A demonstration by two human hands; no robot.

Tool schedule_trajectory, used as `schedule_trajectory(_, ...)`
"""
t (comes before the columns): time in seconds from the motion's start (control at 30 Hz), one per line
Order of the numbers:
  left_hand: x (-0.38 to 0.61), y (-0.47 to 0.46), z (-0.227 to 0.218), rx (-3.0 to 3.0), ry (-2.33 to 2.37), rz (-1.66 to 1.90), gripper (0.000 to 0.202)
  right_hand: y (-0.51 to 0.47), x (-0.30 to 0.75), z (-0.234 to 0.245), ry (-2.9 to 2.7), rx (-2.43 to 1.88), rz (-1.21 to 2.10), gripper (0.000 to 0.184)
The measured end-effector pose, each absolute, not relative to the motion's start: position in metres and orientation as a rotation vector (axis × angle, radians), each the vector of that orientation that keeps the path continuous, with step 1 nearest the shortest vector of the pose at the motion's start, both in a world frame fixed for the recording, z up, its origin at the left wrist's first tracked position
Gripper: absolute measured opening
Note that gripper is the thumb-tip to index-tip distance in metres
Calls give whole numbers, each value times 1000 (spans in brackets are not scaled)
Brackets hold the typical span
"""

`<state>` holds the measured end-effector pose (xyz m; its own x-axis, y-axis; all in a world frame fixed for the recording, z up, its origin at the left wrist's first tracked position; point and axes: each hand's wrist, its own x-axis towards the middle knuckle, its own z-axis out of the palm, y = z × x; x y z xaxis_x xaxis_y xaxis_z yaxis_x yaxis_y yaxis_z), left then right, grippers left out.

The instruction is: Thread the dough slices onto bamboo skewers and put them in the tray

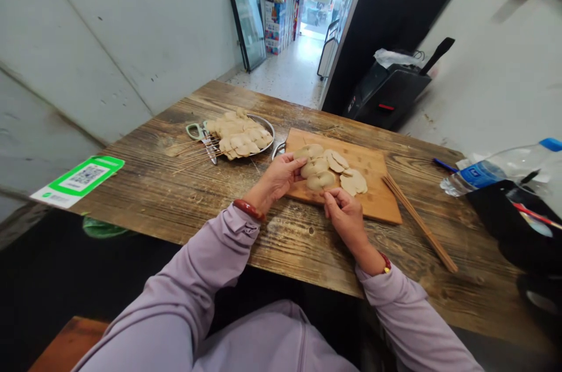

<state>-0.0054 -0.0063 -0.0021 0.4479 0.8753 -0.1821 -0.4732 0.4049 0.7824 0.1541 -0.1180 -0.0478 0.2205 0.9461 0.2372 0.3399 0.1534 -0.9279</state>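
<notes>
Beige slices point(327, 170) lay mid-way along the wooden table point(175, 196), on a cutting board point(373, 196), with a metal plate point(268, 124) of skewered pieces point(239, 135) just left of it. I saw the left hand point(278, 178) closed on the leftmost slices. The right hand point(345, 215) was pinched together at the board's near edge, on what I could not tell, and bare skewers point(419, 223) lay right.

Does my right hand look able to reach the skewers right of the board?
Probably yes: the right hand sits at the board's near edge, and only bare table lies between it and the skewers.
</notes>
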Motion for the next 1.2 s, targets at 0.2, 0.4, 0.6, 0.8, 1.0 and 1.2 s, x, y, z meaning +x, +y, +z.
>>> schedule_trajectory(0.2,-6,-7,-3,746,663,973,28,-117,152,-45,-1311,-1377,728,28)
schedule_trajectory(0.4,-9,-2,5,743,686,1001,22,-115,153,-43,-1319,-1371,701,26)
schedule_trajectory(0.6,-11,6,6,698,786,1045,18,-111,154,-38,-1327,-1363,619,25)
schedule_trajectory(0.8,-12,6,4,873,862,1006,16,-104,180,-27,-1082,-1345,484,26)
schedule_trajectory(1.0,-10,4,-2,1083,880,958,34,-97,211,-18,-865,-1274,343,28)
schedule_trajectory(1.2,-6,4,-6,1284,944,973,44,-85,228,-20,-718,-1191,401,27)
